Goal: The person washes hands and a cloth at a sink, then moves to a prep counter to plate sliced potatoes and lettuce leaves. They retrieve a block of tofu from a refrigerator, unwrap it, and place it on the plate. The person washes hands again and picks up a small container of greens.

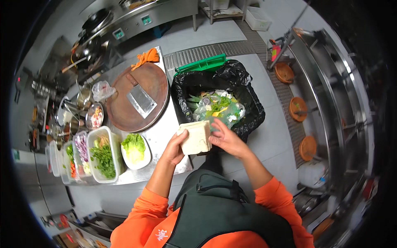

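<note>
A pale, square block of what looks like stacked tofu sheets (195, 138) rests in my left hand (176, 147), the thumb lying over its near face. At the block's right edge is my right hand (228, 139), slightly blurred, its fingers spread and its thumb at or touching the edge. Translucent greenish plastic (218, 122) shows beside the right fingertips; whether they touch it is unclear. Just beyond both hands stands a waste bin lined with a black bag (254, 102), holding vegetable scraps (221, 104), plastic film and a yellow spoon (219, 112).
Left of the bin, a steel table (166, 133) carries a round chopping board (124, 113) with a cleaver (142, 100), an orange cloth (147, 58), a dish of lettuce (135, 148) and tubs of cut vegetables (104, 161). Steel shelving (316, 77) runs along the right.
</note>
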A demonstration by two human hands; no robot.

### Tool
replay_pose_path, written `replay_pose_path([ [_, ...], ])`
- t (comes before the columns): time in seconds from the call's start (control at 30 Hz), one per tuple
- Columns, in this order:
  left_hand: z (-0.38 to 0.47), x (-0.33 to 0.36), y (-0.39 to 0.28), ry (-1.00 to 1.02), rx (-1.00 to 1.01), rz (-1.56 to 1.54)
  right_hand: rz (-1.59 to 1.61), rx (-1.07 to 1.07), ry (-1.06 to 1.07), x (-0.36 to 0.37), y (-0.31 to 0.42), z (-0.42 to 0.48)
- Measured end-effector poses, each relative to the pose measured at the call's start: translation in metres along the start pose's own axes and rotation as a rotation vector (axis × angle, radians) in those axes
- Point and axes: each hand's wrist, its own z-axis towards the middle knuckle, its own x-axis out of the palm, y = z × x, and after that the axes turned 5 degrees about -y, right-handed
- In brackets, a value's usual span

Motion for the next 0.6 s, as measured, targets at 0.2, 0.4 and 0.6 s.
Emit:
replay_pose_path([
  [0.2, 0.053, 0.038, -0.019, 0.164, 0.060, 0.210, 0.292, 0.028, 0.039, -0.009, 0.030, 0.027],
  [0.4, 0.076, 0.068, -0.003, -0.016, -0.114, -0.025, -0.222, -0.260, -0.279, -0.030, 0.047, 0.057],
  [0.6, 0.106, 0.104, 0.020, 0.001, 0.016, -0.534, -0.810, -0.856, -0.129, -0.053, 0.055, 0.064],
])
